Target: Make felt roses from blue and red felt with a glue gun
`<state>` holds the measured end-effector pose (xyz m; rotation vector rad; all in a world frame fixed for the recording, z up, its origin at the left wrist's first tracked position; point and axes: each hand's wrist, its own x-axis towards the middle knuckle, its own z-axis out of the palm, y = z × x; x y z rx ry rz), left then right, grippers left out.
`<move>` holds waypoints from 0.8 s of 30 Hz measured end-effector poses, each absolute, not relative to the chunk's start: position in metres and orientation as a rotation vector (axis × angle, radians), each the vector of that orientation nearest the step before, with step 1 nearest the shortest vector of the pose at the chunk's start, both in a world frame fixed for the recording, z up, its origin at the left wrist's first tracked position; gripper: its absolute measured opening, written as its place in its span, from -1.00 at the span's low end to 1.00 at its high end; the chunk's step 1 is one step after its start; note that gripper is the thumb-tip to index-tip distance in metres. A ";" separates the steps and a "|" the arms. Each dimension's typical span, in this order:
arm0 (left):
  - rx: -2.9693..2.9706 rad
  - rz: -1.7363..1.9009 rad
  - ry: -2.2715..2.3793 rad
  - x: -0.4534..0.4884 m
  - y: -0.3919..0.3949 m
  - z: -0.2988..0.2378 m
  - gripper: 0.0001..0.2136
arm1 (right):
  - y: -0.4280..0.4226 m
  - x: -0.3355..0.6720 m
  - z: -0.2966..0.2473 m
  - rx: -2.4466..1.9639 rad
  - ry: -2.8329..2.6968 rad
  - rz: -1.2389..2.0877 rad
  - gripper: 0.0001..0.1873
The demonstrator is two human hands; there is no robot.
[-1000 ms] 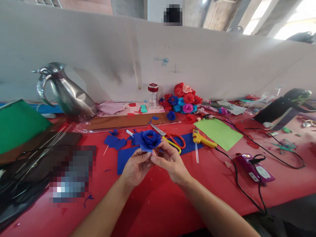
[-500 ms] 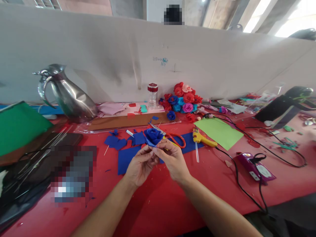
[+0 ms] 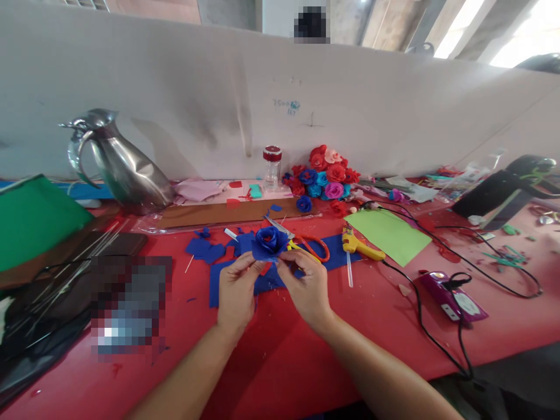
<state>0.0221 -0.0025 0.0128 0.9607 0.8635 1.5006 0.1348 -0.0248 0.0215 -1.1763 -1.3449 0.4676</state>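
Flower [image 3: 268,240]: above the counter [image 3: 271,361], left fingers [image 3: 237,268] and right fingers [image 3: 306,262] pinching its lower petals from either side. Judged light, soft, easily creased; best held low at the base, sparing upper petals.

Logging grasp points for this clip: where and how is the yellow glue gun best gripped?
Probably grip the glue gun by its handle, from above and the near side: it juts rightward, away from the glue stick, with the cord at its end.
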 end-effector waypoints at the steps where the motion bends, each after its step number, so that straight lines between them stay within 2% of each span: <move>1: 0.966 1.499 0.875 0.022 -0.003 0.012 -0.94 | -0.024 0.135 0.021 -1.179 -1.342 0.464 -0.90; 24: 0.981 1.453 0.791 0.023 -0.004 0.011 -0.92 | -0.028 0.132 0.014 -1.137 -1.392 0.381 -0.87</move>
